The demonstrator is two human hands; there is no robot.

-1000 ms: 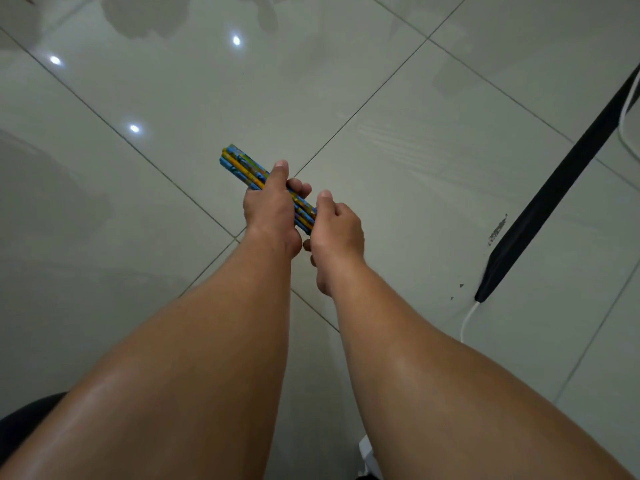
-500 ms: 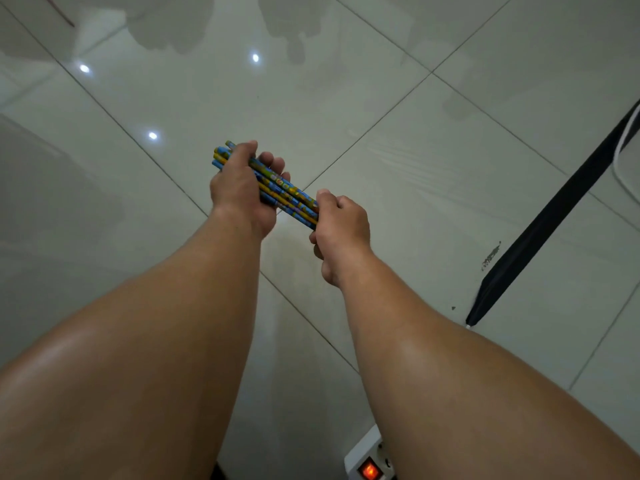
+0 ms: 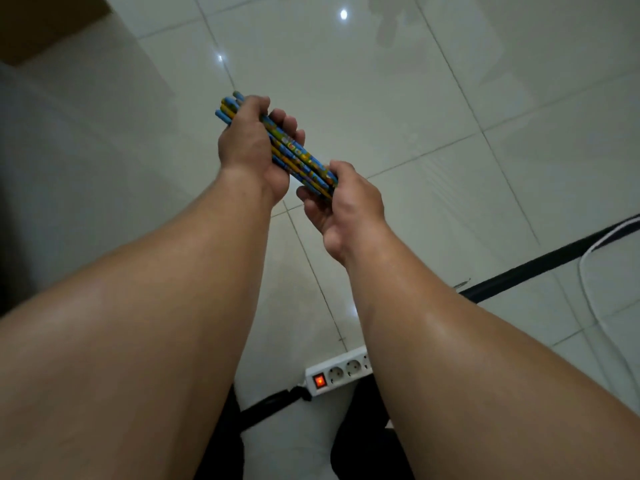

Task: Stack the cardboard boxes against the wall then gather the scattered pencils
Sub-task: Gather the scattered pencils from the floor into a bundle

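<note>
Pencils [image 3: 298,155], blue and yellow with printed pattern, bundled at centre frame, slanting from upper left to lower right above white tiled floor [image 3: 381,98]. Left hand [image 3: 254,150] wrapped closed around upper part of bundle. Right hand [image 3: 346,206] cupped, fingers curled around lower ends. Cardboard box [image 3: 41,22] partly visible at upper left corner. White power strip [image 3: 337,375] with lit red switch on floor at lower centre, partly hidden behind right forearm. Black bar [image 3: 540,263] and white cable [image 3: 588,282] at right edge. Print on pencils too small to read.
</note>
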